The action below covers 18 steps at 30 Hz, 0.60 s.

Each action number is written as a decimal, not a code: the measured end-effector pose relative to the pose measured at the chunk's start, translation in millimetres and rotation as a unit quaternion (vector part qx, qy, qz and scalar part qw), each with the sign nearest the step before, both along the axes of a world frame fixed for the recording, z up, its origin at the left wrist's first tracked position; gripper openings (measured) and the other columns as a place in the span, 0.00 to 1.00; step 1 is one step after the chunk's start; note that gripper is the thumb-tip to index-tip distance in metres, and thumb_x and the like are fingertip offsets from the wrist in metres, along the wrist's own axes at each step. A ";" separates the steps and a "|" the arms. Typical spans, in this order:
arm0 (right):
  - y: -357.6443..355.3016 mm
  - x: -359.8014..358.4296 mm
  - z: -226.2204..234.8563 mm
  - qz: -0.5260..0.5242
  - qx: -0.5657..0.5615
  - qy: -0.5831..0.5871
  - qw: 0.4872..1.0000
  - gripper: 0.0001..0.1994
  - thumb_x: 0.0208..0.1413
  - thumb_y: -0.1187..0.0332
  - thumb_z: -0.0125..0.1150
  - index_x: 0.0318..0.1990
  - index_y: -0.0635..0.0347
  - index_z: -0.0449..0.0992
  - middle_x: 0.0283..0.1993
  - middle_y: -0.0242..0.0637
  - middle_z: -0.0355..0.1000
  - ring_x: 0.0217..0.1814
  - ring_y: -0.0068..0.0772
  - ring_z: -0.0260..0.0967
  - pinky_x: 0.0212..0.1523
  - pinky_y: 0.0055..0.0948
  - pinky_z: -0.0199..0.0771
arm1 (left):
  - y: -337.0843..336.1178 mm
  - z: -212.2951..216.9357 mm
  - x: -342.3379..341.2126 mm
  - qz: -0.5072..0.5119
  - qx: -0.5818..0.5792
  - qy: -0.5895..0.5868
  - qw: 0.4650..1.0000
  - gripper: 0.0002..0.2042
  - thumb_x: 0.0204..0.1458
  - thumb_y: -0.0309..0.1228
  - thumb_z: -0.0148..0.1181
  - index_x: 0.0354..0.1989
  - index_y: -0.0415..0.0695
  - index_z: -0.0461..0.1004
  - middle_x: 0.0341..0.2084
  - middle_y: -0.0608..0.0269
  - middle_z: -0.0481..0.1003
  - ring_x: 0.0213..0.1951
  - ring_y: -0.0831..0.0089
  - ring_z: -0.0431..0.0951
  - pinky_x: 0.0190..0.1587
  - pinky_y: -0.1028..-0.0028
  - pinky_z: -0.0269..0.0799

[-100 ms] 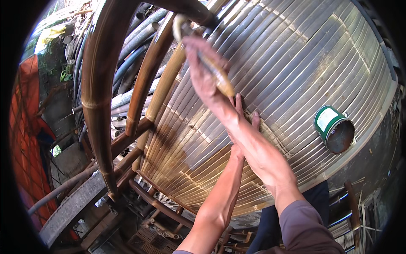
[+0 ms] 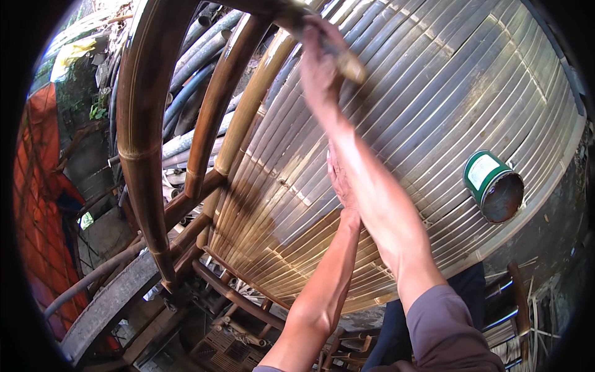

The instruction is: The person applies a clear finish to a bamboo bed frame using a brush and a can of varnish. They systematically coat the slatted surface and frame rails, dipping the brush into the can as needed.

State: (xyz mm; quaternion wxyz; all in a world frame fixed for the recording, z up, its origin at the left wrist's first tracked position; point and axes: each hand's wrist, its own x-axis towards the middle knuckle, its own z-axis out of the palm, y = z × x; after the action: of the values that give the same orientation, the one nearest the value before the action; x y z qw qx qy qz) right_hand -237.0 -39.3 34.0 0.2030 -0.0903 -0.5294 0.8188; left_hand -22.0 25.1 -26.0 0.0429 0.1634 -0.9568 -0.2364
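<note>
My right hand [image 2: 322, 74] is closed around a paintbrush with a light wooden handle [image 2: 351, 67]. Motion blurs the brush, and its far end meets a brown bamboo rail [image 2: 248, 5] at the top. Below my right forearm, my left hand [image 2: 343, 186] lies flat with outstretched fingers on a bamboo-slat surface [image 2: 421, 142]; the forearm covers part of it. Left of my left hand, some slats look darker and shinier than the grey ones farther right. A green can [image 2: 486, 180] with a white label lies tilted on the slats to the right, its dark mouth facing me.
Curved brown bamboo bars [image 2: 149, 124] rise on the left, joined by a cross rail [image 2: 192, 201]. Behind them lies a pile of bamboo poles [image 2: 201, 62]. An orange sheet [image 2: 40, 204] hangs at far left. More bamboo pieces [image 2: 229, 350] lie low in the foreground.
My right hand and the brush have moved away from me and slightly right, up to the top rail. My left hand stays on the slats, more of its fingers now behind the forearm.
</note>
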 end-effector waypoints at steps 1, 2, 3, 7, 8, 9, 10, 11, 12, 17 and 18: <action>13.9 -14.3 -9.1 -0.016 -0.049 -0.074 0.996 0.08 0.60 0.67 0.59 0.44 0.58 0.78 0.40 0.34 0.77 0.40 0.22 0.72 0.43 0.22 0.72 | -2.8 -3.0 3.4 -0.016 -0.015 -0.020 1.000 0.40 0.51 0.47 0.60 0.71 0.47 0.50 0.73 0.58 0.43 0.73 0.60 0.41 0.72 0.58 0.37; 22.0 -20.6 -16.4 -0.032 -0.101 -0.145 0.984 0.08 0.59 0.68 0.59 0.44 0.58 0.78 0.39 0.33 0.76 0.39 0.20 0.71 0.42 0.22 0.72 | 5.0 -7.4 4.5 -0.037 -0.010 -0.028 0.999 0.40 0.52 0.46 0.59 0.71 0.47 0.49 0.73 0.57 0.43 0.73 0.60 0.41 0.72 0.58 0.37; 11.1 -13.5 -6.5 -0.010 -0.143 -0.126 0.982 0.08 0.59 0.69 0.59 0.44 0.58 0.77 0.39 0.33 0.76 0.39 0.21 0.70 0.42 0.22 0.71 | -4.7 -7.1 11.0 -0.039 -0.010 -0.039 0.998 0.39 0.53 0.46 0.58 0.71 0.47 0.49 0.73 0.57 0.43 0.73 0.60 0.41 0.72 0.58 0.37; -29.0 6.1 2.9 -0.004 -0.177 -0.046 0.983 0.10 0.61 0.67 0.56 0.49 0.55 0.75 0.44 0.35 0.75 0.45 0.23 0.70 0.47 0.26 0.72 | -10.9 6.7 18.2 -0.015 -0.038 -0.045 0.998 0.38 0.55 0.46 0.55 0.71 0.45 0.48 0.72 0.56 0.44 0.73 0.59 0.41 0.72 0.58 0.37; -33.6 0.6 -8.2 -0.047 -0.209 -0.090 0.973 0.11 0.62 0.67 0.56 0.50 0.54 0.74 0.46 0.36 0.74 0.46 0.24 0.70 0.48 0.26 0.72 | -5.2 10.1 11.6 -0.028 -0.037 -0.041 0.998 0.37 0.56 0.46 0.54 0.71 0.45 0.48 0.72 0.55 0.44 0.73 0.58 0.41 0.72 0.57 0.37; -39.5 4.7 -5.6 -0.028 -0.320 -0.199 0.926 0.11 0.63 0.66 0.56 0.50 0.56 0.73 0.49 0.36 0.72 0.47 0.23 0.70 0.47 0.27 0.72 | -7.6 11.2 12.9 -0.029 -0.039 -0.044 0.998 0.37 0.56 0.46 0.53 0.71 0.44 0.48 0.72 0.55 0.44 0.73 0.58 0.41 0.72 0.57 0.37; -36.9 -2.4 -6.7 -0.037 -0.316 -0.181 0.931 0.10 0.63 0.67 0.56 0.50 0.56 0.73 0.47 0.36 0.73 0.45 0.23 0.70 0.46 0.27 0.73 | -7.7 11.9 12.7 -0.031 -0.037 -0.044 0.998 0.36 0.57 0.45 0.52 0.71 0.44 0.47 0.72 0.55 0.44 0.73 0.58 0.41 0.72 0.57 0.37; -25.6 -13.5 -10.9 -0.049 -0.312 -0.161 0.935 0.09 0.63 0.68 0.55 0.49 0.57 0.74 0.45 0.36 0.73 0.44 0.23 0.70 0.44 0.26 0.73 | -3.4 10.8 9.7 -0.041 -0.035 -0.044 0.998 0.36 0.58 0.45 0.52 0.71 0.43 0.47 0.72 0.54 0.44 0.73 0.57 0.41 0.72 0.57 0.37; -16.5 -15.6 -9.1 -0.049 -0.309 -0.150 0.938 0.09 0.63 0.69 0.55 0.48 0.57 0.74 0.43 0.35 0.73 0.43 0.23 0.70 0.43 0.26 0.74 | -6.8 11.9 9.6 -0.036 -0.040 -0.048 0.997 0.36 0.58 0.45 0.51 0.71 0.43 0.47 0.72 0.54 0.44 0.73 0.57 0.41 0.72 0.57 0.37; 41.8 -65.1 35.2 0.169 0.098 -0.144 0.970 0.11 0.56 0.63 0.60 0.26 0.60 0.78 0.20 0.34 0.73 0.22 0.23 0.69 0.24 0.25 0.70 | -15.2 16.3 9.9 -0.021 -0.058 -0.032 0.998 0.40 0.48 0.43 0.58 0.70 0.46 0.52 0.71 0.52 0.48 0.72 0.56 0.46 0.71 0.55 0.41; 46.1 -57.8 74.0 0.249 0.069 -0.137 0.956 0.14 0.55 0.61 0.61 0.22 0.60 0.78 0.17 0.32 0.70 0.19 0.21 0.66 0.22 0.25 0.68 | -18.8 16.1 14.1 -0.011 -0.060 -0.032 0.998 0.39 0.48 0.44 0.58 0.70 0.46 0.52 0.71 0.52 0.48 0.72 0.56 0.46 0.71 0.55 0.40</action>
State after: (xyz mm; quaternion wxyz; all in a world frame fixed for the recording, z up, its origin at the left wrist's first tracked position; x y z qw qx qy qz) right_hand -294.9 6.8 108.0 -0.0764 -0.0526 -0.6132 0.7845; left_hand -7.8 6.3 -9.9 0.0197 0.1573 -0.9720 -0.1734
